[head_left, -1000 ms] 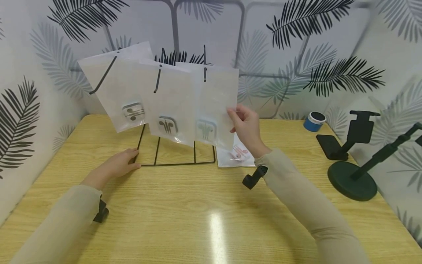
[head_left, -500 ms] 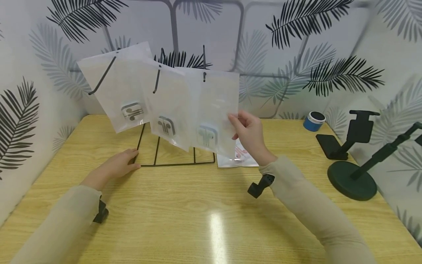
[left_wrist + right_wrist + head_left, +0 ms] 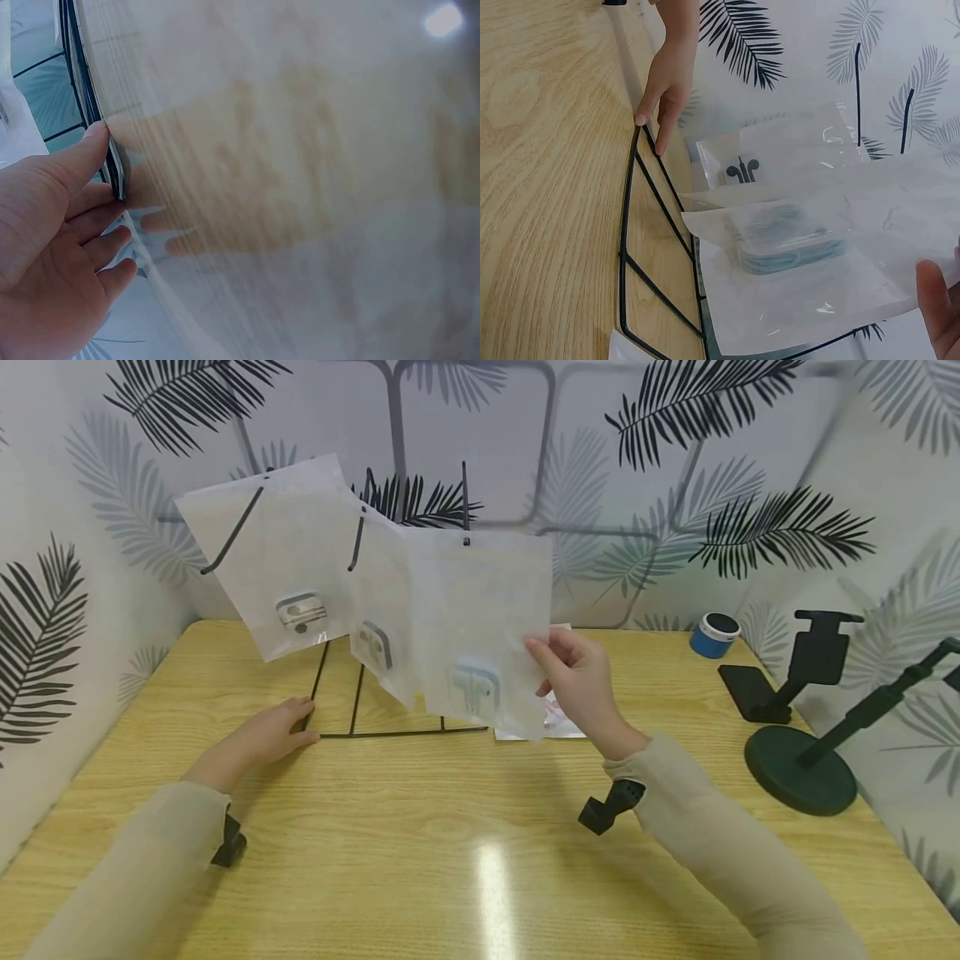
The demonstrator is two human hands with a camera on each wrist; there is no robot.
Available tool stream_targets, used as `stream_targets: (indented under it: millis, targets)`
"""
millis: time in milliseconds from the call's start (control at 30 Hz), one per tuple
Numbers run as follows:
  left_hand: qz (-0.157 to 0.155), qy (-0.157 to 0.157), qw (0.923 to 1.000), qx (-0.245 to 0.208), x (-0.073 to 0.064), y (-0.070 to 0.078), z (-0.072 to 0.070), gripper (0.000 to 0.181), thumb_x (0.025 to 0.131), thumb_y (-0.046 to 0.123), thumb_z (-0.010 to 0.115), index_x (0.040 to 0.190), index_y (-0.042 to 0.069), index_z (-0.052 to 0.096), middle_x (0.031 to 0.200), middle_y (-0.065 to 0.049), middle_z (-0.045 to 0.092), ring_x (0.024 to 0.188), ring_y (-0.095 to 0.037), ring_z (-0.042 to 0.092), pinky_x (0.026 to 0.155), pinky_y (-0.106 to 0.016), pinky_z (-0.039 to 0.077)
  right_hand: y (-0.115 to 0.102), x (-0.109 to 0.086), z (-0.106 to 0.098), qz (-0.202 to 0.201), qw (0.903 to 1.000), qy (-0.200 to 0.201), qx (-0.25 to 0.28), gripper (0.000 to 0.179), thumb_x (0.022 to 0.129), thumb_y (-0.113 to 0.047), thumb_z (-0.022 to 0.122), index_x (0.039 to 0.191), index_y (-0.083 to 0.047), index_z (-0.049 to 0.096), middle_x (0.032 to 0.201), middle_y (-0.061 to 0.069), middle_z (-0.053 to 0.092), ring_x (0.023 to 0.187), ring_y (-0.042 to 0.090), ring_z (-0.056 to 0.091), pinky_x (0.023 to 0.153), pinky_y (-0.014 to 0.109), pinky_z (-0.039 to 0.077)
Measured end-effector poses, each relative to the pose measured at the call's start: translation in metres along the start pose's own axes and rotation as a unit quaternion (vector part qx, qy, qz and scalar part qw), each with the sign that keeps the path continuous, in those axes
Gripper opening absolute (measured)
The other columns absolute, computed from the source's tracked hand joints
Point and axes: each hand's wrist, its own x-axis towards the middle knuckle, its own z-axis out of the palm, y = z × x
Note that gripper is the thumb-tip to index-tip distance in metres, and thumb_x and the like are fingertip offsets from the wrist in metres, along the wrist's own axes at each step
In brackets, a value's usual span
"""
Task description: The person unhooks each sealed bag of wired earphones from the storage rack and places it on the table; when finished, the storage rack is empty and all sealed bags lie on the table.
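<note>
My right hand (image 3: 581, 685) pinches the right edge of a clear bag (image 3: 487, 610) with pale blue cased earphones. The top of this bag is at the front tip of the right hook (image 3: 465, 493) of a black wire rack (image 3: 405, 733). With thumb and fingertips, my left hand (image 3: 262, 731) grips the rack's front left base corner; the left wrist view shows the thumb (image 3: 79, 161) on the wire. Bags with dark earphones hang on the other hooks: a middle bag (image 3: 382, 585) and a tilted left bag (image 3: 277, 543).
Partly behind my right hand, a bag with pink earphones (image 3: 555, 720) lies on the wooden table (image 3: 390, 843). At the right stand a blue round container (image 3: 711, 642), a black phone (image 3: 741, 689) and a dark stand (image 3: 798, 768). A leaf-patterned backdrop (image 3: 600, 568) rises behind.
My right hand has moved down, toward me and slightly right, drawing its bag along the hook to the front tip. The middle bag has turned sideways. My left hand has stayed put.
</note>
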Motion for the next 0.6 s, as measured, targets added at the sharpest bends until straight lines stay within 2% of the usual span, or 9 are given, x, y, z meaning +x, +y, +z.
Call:
stream_targets:
  millis: [467,600]
  targets:
    - [-0.007,-0.003,1.0000,-0.001,0.001,-0.001,0.001,0.060,0.093,0.020,0.055,0.134,-0.017,0.031,0.138,-0.036,0.025,0.125,-0.051,0.023,0.101,-0.059,0.022,-0.013,-0.010,-0.008,-0.008,0.9999,0.000,-0.015,0.014,0.087,-0.005,0.063,0.088,0.009,0.066,0.067,0.019,0.063,0.038,0.014,0.049,0.037,0.023,0.045]
    - [-0.005,-0.003,1.0000,0.002,0.001,-0.002,0.001,0.060,0.093,0.021,0.055,0.134,-0.016,0.031,0.138,-0.036,0.026,0.125,-0.051,0.024,0.101,-0.059,0.023,-0.016,-0.014,-0.015,0.008,0.9999,0.000,-0.010,0.016,0.088,-0.006,0.062,0.093,0.009,0.066,0.074,0.021,0.064,0.042,0.015,0.051,0.039,0.024,0.046]
